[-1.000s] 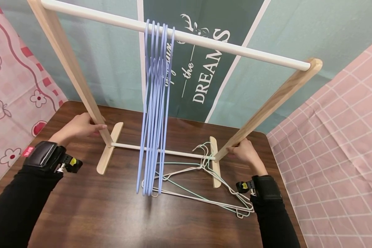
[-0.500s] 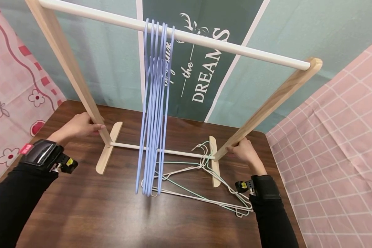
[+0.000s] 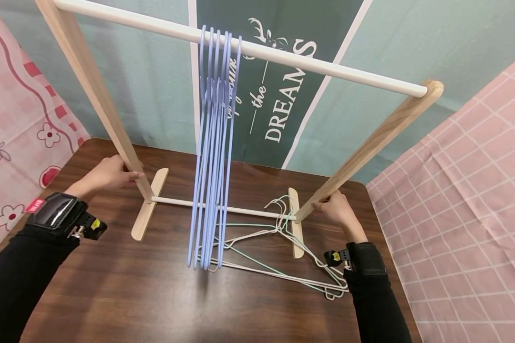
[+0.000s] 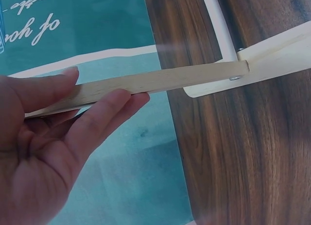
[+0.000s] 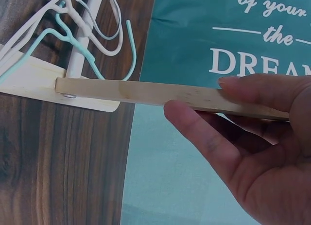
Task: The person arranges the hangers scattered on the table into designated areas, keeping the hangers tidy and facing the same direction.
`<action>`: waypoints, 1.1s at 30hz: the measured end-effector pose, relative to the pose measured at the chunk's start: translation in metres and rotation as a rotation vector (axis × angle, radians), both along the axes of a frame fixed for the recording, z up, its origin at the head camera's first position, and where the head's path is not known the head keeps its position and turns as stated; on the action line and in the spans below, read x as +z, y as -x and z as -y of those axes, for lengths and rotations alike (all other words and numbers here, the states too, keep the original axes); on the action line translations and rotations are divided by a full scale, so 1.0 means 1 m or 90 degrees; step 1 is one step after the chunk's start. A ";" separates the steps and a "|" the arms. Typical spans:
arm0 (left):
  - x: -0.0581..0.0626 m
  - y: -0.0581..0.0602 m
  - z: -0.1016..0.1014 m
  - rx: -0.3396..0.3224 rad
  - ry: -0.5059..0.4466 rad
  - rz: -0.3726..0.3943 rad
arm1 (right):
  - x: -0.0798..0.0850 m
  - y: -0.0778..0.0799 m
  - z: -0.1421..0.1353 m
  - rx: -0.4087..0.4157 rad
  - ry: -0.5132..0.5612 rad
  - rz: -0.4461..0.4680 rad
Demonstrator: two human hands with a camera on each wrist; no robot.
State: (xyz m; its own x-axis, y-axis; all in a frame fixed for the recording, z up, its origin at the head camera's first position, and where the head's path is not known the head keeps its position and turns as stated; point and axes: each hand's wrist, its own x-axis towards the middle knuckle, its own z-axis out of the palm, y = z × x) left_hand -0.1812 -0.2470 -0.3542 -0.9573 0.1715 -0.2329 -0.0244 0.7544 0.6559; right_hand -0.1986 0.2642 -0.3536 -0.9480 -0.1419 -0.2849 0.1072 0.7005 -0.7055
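Observation:
A clothes rack (image 3: 309, 59) with wooden posts and white bars stands on the table. My left hand (image 3: 111, 174) grips the lower part of its left post (image 3: 105, 109), thumb on one side and fingers on the other, as the left wrist view (image 4: 194, 75) confirms. On the opposite side, my right hand (image 3: 337, 209) holds the right post (image 3: 369, 138) low down; its thumb and fingers lie on either side of the wood in the right wrist view. Several blue hangers (image 3: 214, 157) hang in a bunch from the top bar, left of its middle.
White and pale green hangers (image 3: 249, 269) lie on the table (image 3: 146, 290), their hooks over the lower bar (image 3: 253, 212) by the right foot (image 3: 297, 238). A green curtain (image 3: 163, 95) hangs behind, a patterned cloth (image 3: 21, 119) at left, a pink grid cloth (image 3: 463, 190) at right.
The head view shifts slightly, and the lower ends of the blue hangers sway a little. Both hands keep their hold on the posts.

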 end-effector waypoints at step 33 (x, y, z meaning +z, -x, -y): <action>-0.004 -0.002 0.000 -0.003 -0.003 -0.035 | -0.023 -0.026 0.008 -0.043 -0.034 0.036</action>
